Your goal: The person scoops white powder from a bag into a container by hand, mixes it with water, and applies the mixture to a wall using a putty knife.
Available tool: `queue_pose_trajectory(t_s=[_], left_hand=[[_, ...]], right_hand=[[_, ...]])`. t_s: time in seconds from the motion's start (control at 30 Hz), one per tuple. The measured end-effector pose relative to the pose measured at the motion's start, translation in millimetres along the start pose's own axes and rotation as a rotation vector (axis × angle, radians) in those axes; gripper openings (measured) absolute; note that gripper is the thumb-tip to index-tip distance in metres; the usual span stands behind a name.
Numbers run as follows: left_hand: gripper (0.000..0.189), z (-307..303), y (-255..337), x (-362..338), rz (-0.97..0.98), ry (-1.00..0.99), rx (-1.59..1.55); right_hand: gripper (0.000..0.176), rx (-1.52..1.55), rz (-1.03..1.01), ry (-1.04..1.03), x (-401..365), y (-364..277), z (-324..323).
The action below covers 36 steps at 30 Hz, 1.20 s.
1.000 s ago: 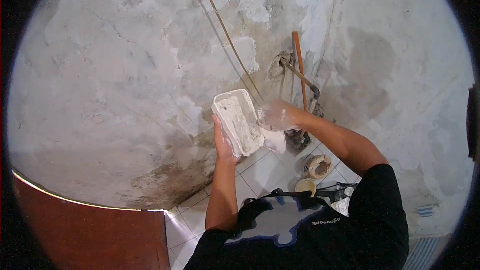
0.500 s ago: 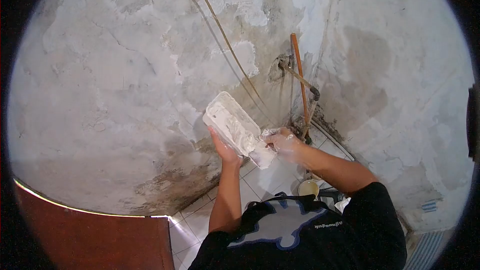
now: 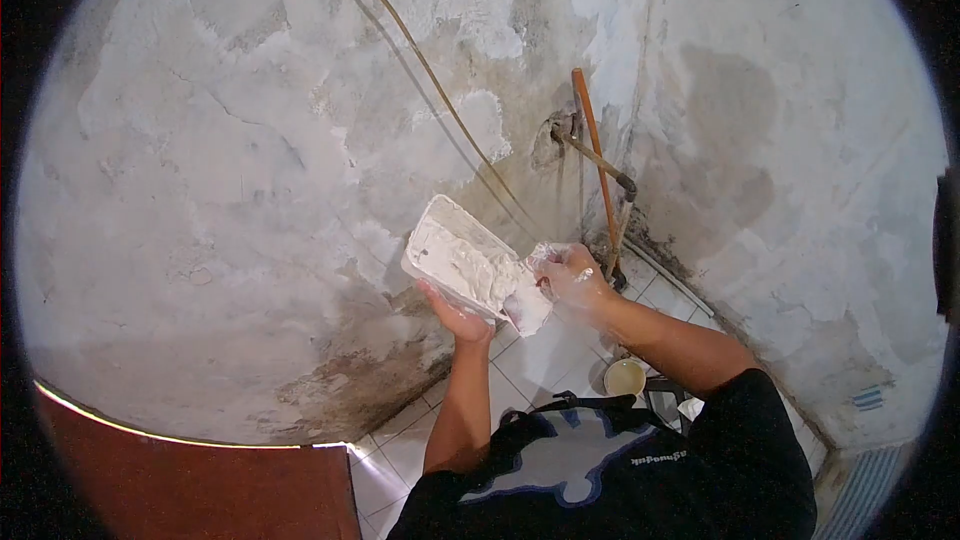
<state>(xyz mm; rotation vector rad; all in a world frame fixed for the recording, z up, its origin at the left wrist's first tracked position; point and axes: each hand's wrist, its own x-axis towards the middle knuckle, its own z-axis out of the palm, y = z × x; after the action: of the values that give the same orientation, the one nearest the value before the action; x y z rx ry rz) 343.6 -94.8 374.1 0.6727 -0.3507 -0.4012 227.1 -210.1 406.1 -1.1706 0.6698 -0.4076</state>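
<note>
My left hand (image 3: 462, 320) is wrapped under and around the near side of an oblong white tub (image 3: 436, 283), which is tilted toward me. Thick white putty (image 3: 468, 258) lies inside it, heaped toward the lower right end. A putty knife (image 3: 530, 310) with a broad blade coated in the same putty sits at that end, its blade overlapping the tub's rim. My right hand (image 3: 580, 285) is closed around its handle, which is mostly hidden by the fingers. White smears cover the fingers of my right hand.
Ahead is a patchy, stained wall (image 3: 250, 160) with a thin hose (image 3: 420, 55) hanging down it. An orange pole (image 3: 592, 130) and a bent pipe (image 3: 605, 162) stand in the corner. A round container (image 3: 625, 377) rests on the tiled floor (image 3: 520, 370); a reddish-brown panel (image 3: 200, 485) lies lower left.
The tub's lower end and the knife blade have shifted slightly relative to each other, and the tub is turned a little. The whole view has moved slightly. Both hands keep their hold.
</note>
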Motion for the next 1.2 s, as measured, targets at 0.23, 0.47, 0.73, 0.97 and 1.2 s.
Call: queue_pose_trajectory(t_s=[0.23, 0.47, 0.73, 0.97, 1.2], left_hand=[[0.074, 5.3, 7.4, -0.5, -0.032, -0.028, -0.002], [0.075, 7.2, 7.3, -0.5, 0.002, -0.055, 0.044], [0.075, 17.1, 16.9, -5.4, -0.064, -0.075, 0.039], [0.072, 30.4, 22.5, -13.0, -0.106, -0.09, -0.038], [0.073, 18.1, 25.1, -7.6, -0.054, -0.091, 0.009]], right_hand=[[0.015, -0.172, -0.178, -0.147, 9.5, -0.7, -6.2], [0.017, -0.257, -0.223, -0.121, 10.5, -10.6, -3.8], [0.024, -0.358, -0.38, -0.094, 22.3, -12.7, -3.3], [0.024, -0.343, -0.466, -0.02, 24.6, -12.0, 2.4], [0.026, -0.72, -0.627, 0.061, 18.0, -18.4, 7.9]])
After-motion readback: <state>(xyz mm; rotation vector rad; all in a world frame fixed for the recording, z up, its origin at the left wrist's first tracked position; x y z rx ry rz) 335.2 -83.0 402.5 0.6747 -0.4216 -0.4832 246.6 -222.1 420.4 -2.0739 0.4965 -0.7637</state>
